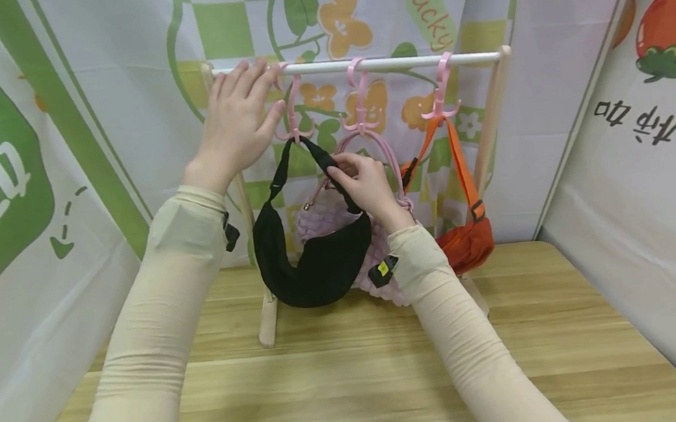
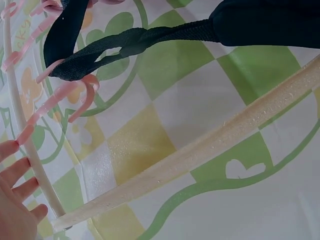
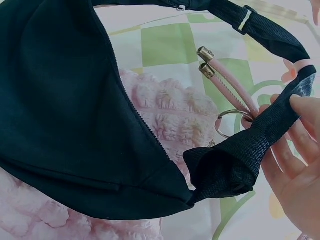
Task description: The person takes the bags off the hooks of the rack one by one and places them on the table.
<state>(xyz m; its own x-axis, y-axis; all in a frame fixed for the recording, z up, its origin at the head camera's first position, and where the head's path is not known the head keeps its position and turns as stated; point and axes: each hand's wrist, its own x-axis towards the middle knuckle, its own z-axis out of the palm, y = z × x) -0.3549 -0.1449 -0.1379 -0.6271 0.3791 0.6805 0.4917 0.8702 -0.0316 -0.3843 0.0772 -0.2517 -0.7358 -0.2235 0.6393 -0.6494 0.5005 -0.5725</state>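
A black crossbody bag (image 1: 316,268) hangs by its strap from the leftmost pink hook (image 1: 294,116). My right hand (image 1: 366,184) pinches the right side of that black strap (image 3: 275,117) between thumb and fingers, a bunched fold of webbing hanging below the grip. At the left end of the white rail (image 1: 323,67), my left hand (image 1: 238,122) lies with fingers extended over the bar, beside the hook. Those fingers (image 2: 25,190) touch the rail in the left wrist view. Behind the black bag is a pink puffy bag (image 1: 326,219), partly hidden, on the middle hook (image 1: 361,109).
An orange bag (image 1: 471,245) hangs from the right hook (image 1: 440,93). The rail sits on a wooden stand (image 1: 268,325) on the wood-grain table (image 1: 332,390). A printed cloth (image 1: 226,30) hangs behind, with more cloth panels at both sides.
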